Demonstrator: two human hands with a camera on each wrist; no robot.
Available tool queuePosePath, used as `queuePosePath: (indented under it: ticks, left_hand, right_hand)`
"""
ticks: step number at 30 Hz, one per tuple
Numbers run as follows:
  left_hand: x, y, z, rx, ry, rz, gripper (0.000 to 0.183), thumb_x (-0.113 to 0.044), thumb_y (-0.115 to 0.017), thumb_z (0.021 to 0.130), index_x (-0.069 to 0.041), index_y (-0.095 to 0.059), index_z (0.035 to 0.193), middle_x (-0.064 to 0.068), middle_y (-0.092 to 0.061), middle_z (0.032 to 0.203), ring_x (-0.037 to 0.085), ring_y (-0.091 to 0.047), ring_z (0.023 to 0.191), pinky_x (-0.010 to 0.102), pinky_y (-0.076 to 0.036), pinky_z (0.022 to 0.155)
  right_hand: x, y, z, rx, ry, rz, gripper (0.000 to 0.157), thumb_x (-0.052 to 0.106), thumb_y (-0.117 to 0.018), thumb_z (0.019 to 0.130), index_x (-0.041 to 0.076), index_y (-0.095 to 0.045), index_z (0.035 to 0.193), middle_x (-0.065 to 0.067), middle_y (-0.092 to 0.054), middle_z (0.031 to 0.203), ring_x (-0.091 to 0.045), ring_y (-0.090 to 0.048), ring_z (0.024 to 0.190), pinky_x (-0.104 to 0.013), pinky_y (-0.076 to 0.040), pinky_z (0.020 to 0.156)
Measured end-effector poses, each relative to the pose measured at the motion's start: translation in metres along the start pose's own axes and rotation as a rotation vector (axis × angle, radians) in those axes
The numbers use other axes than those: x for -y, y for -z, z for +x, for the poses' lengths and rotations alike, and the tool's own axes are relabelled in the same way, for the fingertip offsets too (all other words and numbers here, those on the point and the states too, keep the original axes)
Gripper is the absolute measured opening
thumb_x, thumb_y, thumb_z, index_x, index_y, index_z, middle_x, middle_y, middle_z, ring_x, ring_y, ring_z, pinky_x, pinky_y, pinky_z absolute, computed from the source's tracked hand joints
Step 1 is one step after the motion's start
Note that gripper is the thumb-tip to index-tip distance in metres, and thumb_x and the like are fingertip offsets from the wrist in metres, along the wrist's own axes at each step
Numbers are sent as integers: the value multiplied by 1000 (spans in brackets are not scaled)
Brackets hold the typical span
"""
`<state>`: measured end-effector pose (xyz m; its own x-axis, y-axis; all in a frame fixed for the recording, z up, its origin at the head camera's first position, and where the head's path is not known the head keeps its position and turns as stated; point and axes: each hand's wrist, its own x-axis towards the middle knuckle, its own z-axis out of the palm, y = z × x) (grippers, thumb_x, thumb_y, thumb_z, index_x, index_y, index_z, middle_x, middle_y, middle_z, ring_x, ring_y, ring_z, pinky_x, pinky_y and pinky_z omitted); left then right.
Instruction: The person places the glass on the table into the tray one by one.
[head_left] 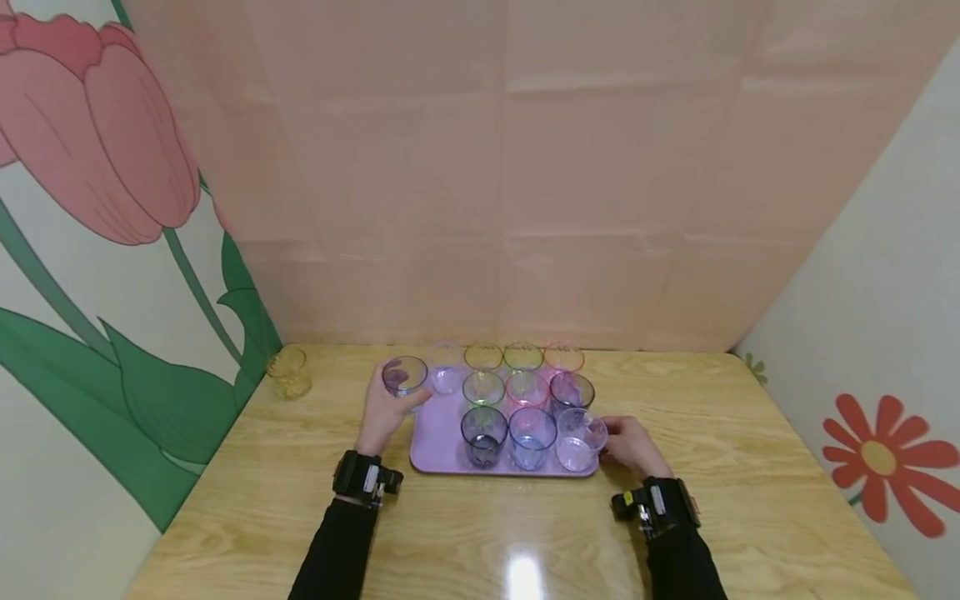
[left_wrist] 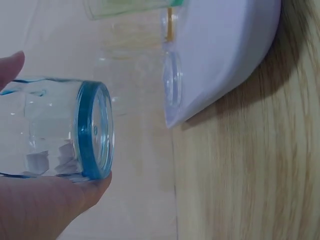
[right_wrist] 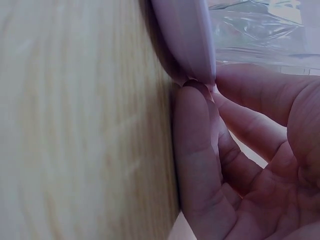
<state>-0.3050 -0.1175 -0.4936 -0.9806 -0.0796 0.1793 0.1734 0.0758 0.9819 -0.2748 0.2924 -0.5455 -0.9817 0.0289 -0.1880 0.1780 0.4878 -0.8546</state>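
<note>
My left hand (head_left: 384,408) grips a clear blue-tinted glass (head_left: 405,377) off the left edge of the purple tray (head_left: 438,437). Thumb and fingers lie on opposite sides of it; in the left wrist view the glass (left_wrist: 55,127) shows a blue band at its base, apart from the tray (left_wrist: 220,55). With my right hand (head_left: 633,443) I pinch the tray's right rim, the thumb above and a finger beneath, as the right wrist view shows at the rim (right_wrist: 187,45). Nearest that hand on the tray stands a clear glass (head_left: 579,440).
Several glasses stand upright in rows on the tray, among them a dark one (head_left: 483,437), a blue one (head_left: 532,439) and a pink-rimmed one (head_left: 527,389). A yellow glass (head_left: 290,373) stands on the wooden table (head_left: 465,533) at the far left. A pinkish covering (head_left: 502,167) hangs behind.
</note>
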Motion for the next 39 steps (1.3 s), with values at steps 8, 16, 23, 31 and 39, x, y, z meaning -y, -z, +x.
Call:
queuePosePath:
  ticks: [8, 16, 23, 31, 39]
  left_hand:
    - [5, -9, 0, 48, 29, 4, 86, -7, -86, 72, -2, -37, 141, 23, -52, 136, 37, -47, 130, 49, -41, 107]
    - [7, -15, -4, 85, 23, 107, 85, -17, -89, 70, -10, -43, 141, 19, -51, 139, 36, -48, 130, 50, -43, 104]
    - [9, -18, -1, 103, 25, 228, 85, -23, -90, 68, -15, -46, 140, 17, -54, 136, 34, -51, 126, 51, -43, 103]
    - [15, -23, 4, 147, 22, 283, 87, -23, -90, 67, -8, -45, 140, 17, -58, 133, 33, -53, 125, 50, -42, 105]
    - [17, -26, 5, 148, 40, 379, 89, -30, -90, 67, 0, -44, 138, 20, -59, 129, 35, -56, 119, 49, -45, 102]
  right_hand:
    - [-1, 0, 0, 6, 4, -15, 27, 8, -60, 93, -5, -66, 116, -11, -67, 97, -14, -60, 78, -30, -55, 67]
    - [3, -1, -2, 10, -10, -22, 27, 9, -62, 92, -4, -66, 116, -11, -67, 96, -15, -60, 79, -31, -55, 67]
    - [0, -1, 0, 6, -6, -28, 29, 10, -62, 92, -4, -66, 117, -12, -67, 98, -15, -60, 79, -29, -55, 67]
    - [1, 1, 0, 5, 7, -37, 27, 9, -61, 92, -3, -67, 116, -11, -67, 96, -16, -59, 79, -29, -54, 66]
    - [-1, 0, -1, 0, 10, -47, 29, 11, -62, 93, -4, -66, 117, -13, -67, 98, -15, -60, 79, -30, -55, 66]
